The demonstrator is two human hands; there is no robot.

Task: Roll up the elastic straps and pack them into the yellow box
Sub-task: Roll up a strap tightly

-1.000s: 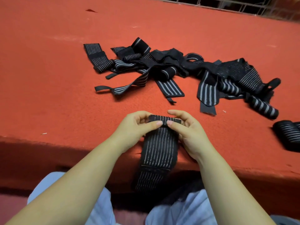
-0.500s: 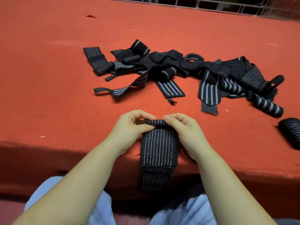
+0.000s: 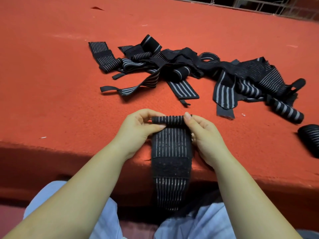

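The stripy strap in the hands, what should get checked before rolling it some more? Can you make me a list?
1. Both hands on the roll: ok. The left hand and right hand pinch the ends of the strap.
2. Roll started tight and straight: ok. A small even tube sits at the far end.
3. Loose part lies flat: ok. It runs straight back over the edge of the red table.
4. Fuzzy fastening patch facing up: ok.
5. Strap's tail free to pull up: cannot tell. It hangs down in shadow by the lap.
6. Yellow box ready: cannot tell. It is not in view.
7. More to do: the pile of straps lies unrolled.
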